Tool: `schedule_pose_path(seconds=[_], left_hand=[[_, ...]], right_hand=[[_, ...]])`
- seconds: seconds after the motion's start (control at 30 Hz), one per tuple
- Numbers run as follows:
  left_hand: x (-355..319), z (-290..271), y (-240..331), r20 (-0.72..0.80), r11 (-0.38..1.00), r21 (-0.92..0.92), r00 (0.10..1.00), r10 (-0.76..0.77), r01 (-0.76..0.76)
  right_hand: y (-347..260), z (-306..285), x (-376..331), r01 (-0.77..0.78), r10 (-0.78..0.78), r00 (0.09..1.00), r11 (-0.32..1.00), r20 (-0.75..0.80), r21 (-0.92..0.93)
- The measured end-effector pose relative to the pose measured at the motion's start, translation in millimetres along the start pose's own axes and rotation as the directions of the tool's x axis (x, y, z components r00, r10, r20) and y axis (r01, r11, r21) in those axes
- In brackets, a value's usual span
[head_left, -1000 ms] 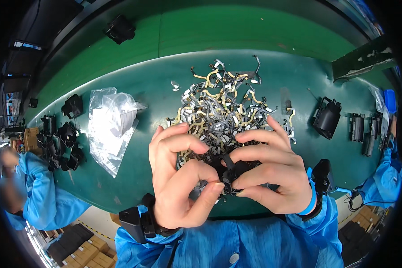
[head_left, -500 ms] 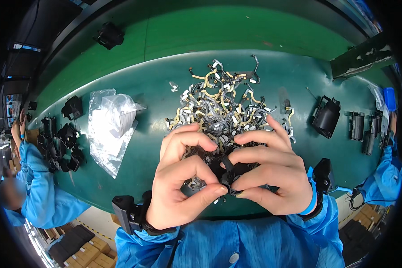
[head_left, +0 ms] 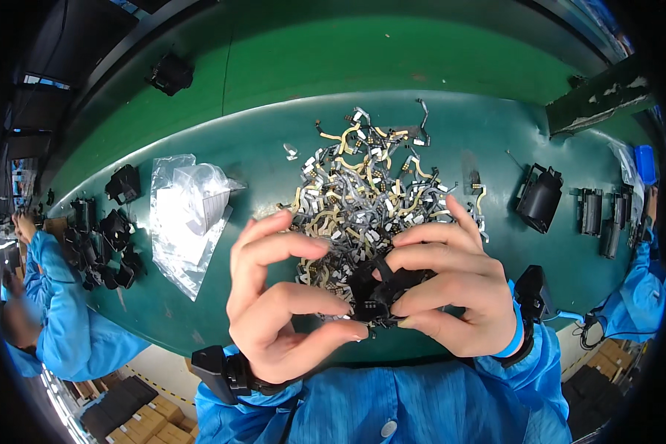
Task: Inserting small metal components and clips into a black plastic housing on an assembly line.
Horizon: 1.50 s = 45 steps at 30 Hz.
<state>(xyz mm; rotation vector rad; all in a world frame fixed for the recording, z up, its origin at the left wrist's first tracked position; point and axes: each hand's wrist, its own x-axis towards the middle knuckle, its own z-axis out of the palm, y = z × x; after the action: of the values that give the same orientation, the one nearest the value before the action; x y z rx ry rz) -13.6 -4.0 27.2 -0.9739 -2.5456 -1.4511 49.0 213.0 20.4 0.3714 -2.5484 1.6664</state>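
Note:
A black plastic housing [head_left: 370, 296] with a strap-like piece rising from it is in my right hand [head_left: 459, 296], held at its right side between thumb and fingers. To the left of it, my left hand [head_left: 285, 296] is open, thumb and forefinger apart. The left fingertips are close to the housing's left edge; whether the thumb touches it I cannot tell. Beneath and beyond both hands spreads a pile of small flat flex cables [head_left: 362, 174], grey and yellowish with white and black ends. My hands hide part of the pile.
A clear plastic bag [head_left: 192, 214] lies left on the green table [head_left: 274, 118], with several black plastic parts [head_left: 100, 237] farther left. To the right are a larger black housing [head_left: 540, 196] and black bar-shaped parts [head_left: 590, 211]. Blue-sleeved co-workers [head_left: 74, 318] sit at both sides.
My left hand has moved left and its thumb and forefinger have parted, exposing more of the black housing. My right hand keeps its hold with little movement.

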Motion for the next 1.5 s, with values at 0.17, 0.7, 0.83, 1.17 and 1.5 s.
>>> schedule_pose_path(seconds=[0.17, 0.7, 0.83, 1.17, 1.5], left_hand=[[1.5, 7.5, 2.6, 0.032, 0.996, -0.083, 0.999, -0.008, 0.010], [-2.1, 4.6, 1.7, -0.008, 0.994, 0.084, 0.998, 0.067, -0.066], [-2.7, 3.3, 0.3, 0.006, 0.993, 0.081, 0.996, 0.086, -0.087], [5.4, 10.0, -2.0, 0.078, 0.954, -0.284, 0.994, -0.071, 0.090], [-4.6, -0.3, -9.9, 0.057, 0.874, -0.474, 0.994, -0.089, 0.105]], right_hand=[[0.8, -1.3, -0.2, 0.002, -0.001, 0.999, 1.000, -0.035, 0.006], [-2.0, -1.7, 0.1, -0.046, 0.046, 0.999, 0.998, -0.010, 0.031], [-2.2, -1.0, 0.1, -0.046, 0.046, 0.999, 0.999, 0.001, 0.017], [-1.3, -6.9, 2.6, -0.010, 0.010, 0.997, 1.000, 0.071, -0.003], [-32.1, -5.1, 23.0, 0.070, -0.059, 0.988, 0.995, 0.144, -0.076]])
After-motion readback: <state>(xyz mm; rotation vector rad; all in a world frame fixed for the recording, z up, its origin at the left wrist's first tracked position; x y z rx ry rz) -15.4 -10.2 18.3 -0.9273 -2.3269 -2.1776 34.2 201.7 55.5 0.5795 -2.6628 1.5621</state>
